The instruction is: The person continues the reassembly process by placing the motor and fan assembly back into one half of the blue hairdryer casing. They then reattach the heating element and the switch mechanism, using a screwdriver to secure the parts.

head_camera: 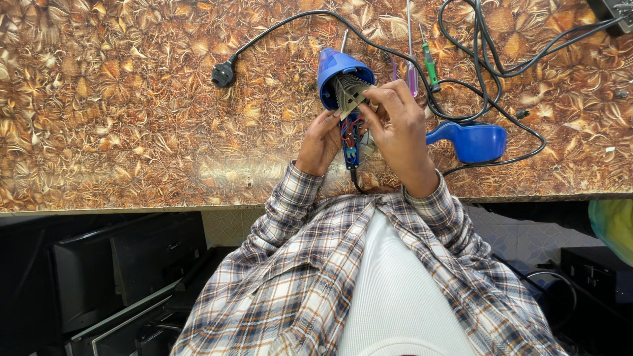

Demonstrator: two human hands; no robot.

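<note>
— While we look down at the table (pixel 132 99), where is the open blue hair dryer (pixel 335 69)?

— Near the middle, between our hands. Our left hand (pixel 320 142), at seven o'clock of it, grips the handle half with its red wires. Our right hand (pixel 399 128), at four o'clock, pinches the grey heating element (pixel 349 92) with narrowed fingertips (pixel 372 99).

— And around it?

— The loose blue shell half (pixel 471 140) lies at three o'clock, screwdrivers (pixel 430 66) at one, the black plug (pixel 224 74) at nine.
</note>
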